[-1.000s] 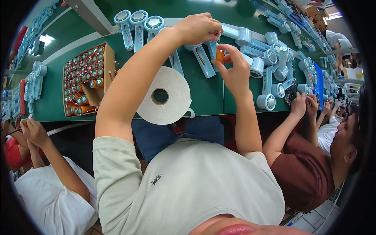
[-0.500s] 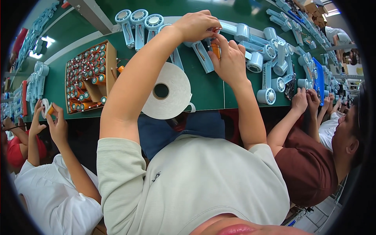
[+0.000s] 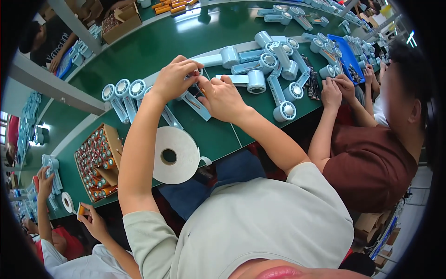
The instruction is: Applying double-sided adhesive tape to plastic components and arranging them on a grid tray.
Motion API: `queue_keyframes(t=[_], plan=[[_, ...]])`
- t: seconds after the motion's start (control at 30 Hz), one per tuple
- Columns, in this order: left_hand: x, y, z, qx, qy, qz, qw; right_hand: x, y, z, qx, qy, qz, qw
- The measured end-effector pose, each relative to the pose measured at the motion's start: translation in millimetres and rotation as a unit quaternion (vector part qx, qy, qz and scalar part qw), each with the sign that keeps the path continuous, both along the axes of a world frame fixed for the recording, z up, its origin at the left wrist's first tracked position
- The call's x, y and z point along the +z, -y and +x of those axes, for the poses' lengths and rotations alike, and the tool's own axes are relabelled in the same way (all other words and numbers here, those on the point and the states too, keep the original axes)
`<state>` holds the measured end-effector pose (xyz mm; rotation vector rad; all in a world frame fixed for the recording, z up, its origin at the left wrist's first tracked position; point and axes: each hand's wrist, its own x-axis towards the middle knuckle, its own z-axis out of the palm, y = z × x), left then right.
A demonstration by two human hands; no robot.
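Note:
My left hand (image 3: pixel 175 80) has its fingers pinched around a small connector with thin wires, near the fingertips of my right hand. Closed around an orange cylindrical battery (image 3: pixel 203 93), my right hand (image 3: pixel 224 98) meets the left one over the green table; its fingers partly cover the battery. Beneath the hands lies an open light-blue fan handle (image 3: pixel 197 107) with wires inside. A row of round-headed light-blue fans (image 3: pixel 122 87) lies beyond my left forearm. Between my forearms, a big white tape roll (image 3: pixel 186 151) rests at the table's near edge, a strip hanging loose.
A cardboard box (image 3: pixel 114 148) of orange batteries stands to the left. Light-blue fans (image 3: pixel 268 61) are heaped on the right, near a blue tray (image 3: pixel 346 58). A co-worker's hands (image 3: pixel 332 93) work at the right; another person's hand (image 3: pixel 95 223) holds an orange cell at the left.
The view has swung, so the scene sits differently. My hands stay together over the fan handle. At the left, the co-worker's hands have parted, with a small white roll between them.

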<state>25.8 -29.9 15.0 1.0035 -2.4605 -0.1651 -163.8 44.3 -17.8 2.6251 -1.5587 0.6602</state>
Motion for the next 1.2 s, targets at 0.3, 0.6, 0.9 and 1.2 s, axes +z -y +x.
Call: queue_keyframes(t=[0.3,0.6,0.9,1.2], plan=[[-1.2,-3.9,-5.4,0.009,-0.024,0.000,1.000,-5.6,-5.9,-16.3,0.090,0.120,-0.066,0.986],[4.9,-14.1,-3.5,0.016,0.011,0.055,0.998,-2.1,-21.8,-12.9,-0.044,0.038,-0.062,0.996],[67.4,-150.6,20.8,0.061,-0.028,0.026,0.997,-10.8,-1.4,2.9,-0.081,0.001,0.006,0.997],[25.0,-252.6,48.6,0.127,0.094,0.071,0.985,61.6,77.2,16.8,-0.080,0.040,-0.076,0.993]])
